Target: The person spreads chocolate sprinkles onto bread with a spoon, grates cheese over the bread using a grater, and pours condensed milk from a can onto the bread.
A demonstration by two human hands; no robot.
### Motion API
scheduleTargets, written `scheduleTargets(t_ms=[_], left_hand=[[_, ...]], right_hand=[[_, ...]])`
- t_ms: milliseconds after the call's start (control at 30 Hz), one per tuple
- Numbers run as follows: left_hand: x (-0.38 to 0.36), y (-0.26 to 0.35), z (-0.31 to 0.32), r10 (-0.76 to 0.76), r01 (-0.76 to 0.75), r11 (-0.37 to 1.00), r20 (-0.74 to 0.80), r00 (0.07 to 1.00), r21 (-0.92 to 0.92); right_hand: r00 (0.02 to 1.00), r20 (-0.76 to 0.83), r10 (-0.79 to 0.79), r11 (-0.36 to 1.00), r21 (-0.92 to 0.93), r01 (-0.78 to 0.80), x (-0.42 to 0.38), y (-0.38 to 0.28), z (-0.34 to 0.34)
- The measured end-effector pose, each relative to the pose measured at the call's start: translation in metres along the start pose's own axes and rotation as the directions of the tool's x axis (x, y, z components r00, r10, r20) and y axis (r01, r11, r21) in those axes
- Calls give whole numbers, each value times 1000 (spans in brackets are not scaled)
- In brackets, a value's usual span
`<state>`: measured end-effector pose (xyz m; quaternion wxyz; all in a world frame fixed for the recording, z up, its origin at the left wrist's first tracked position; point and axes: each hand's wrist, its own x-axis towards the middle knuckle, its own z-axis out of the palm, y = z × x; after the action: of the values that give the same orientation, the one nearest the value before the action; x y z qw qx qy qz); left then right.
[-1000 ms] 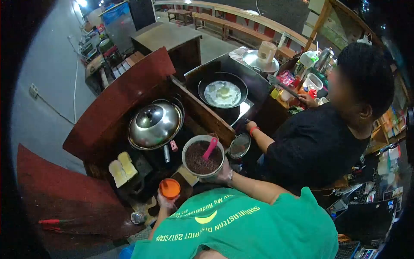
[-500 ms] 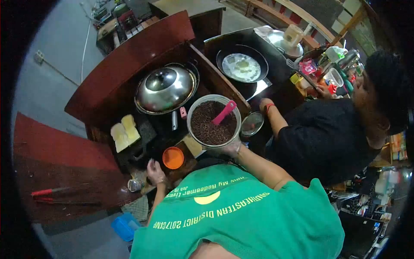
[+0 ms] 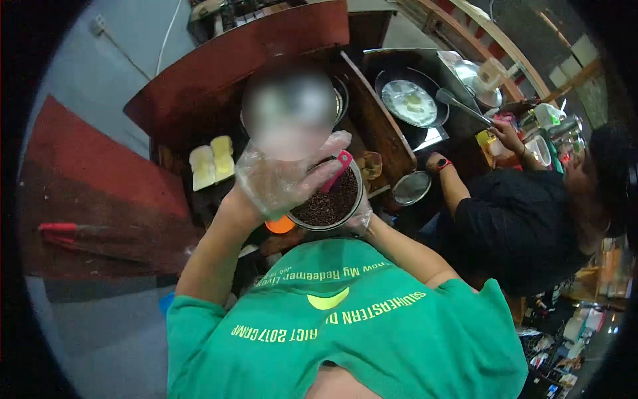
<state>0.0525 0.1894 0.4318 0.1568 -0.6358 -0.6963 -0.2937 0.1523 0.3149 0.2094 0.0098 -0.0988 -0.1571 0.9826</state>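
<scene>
Dark wooden counter (image 3: pixel 199 100) with raised red-brown edge, grey floor beyond. Left hand (image 3: pixel 282 176), in a clear plastic glove, is raised over the tub (image 3: pixel 330 203), fingers loosely together reaching to the pink scoop (image 3: pixel 337 167) that stands in dark grains. Right hand (image 3: pixel 362 216) is under the tub's far side; its fingers are hidden, so grip cannot be told. Orange lid (image 3: pixel 279 226) lies just below the tub. Yellow blocks (image 3: pixel 211 161) sit on the counter. A black pan (image 3: pixel 412 100) holds white batter. A co-worker (image 3: pixel 512 219) in black stands at right.
</scene>
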Motion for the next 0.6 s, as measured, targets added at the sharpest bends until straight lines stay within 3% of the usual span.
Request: scheduleTargets(t_ms=[100, 267, 333, 400, 467, 500, 600], left_hand=[[-11, -14, 8, 42, -46, 999, 114, 993, 28], [-28, -25, 4, 86, -90, 995, 94, 992, 36], [-26, -20, -8, -17, 30, 998, 235, 972, -50], [-26, -16, -17, 15, -7, 999, 241, 970, -32], [-30, -14, -28, -76, 128, 986, 399, 914, -104], [-34, -19, -32, -39, 122, 980, 443, 896, -159], [-53, -23, -33, -84, 123, 991, 459, 884, -57]], right_hand=[[1000, 2, 24, 999, 24, -24, 5, 12, -6], [998, -19, 61, 994, 91, -59, 8, 26, -19], [977, -8, 214, 958, 197, -208, 3, 28, -13], [974, -15, 227, 956, 193, -220, 3, 34, -14], [971, -18, 239, 955, 185, -232, 2, 37, -14], [970, -4, 243, 961, 134, -240, 1, 37, -11], [948, -48, 316, 941, 144, -306, 2, 45, -3]])
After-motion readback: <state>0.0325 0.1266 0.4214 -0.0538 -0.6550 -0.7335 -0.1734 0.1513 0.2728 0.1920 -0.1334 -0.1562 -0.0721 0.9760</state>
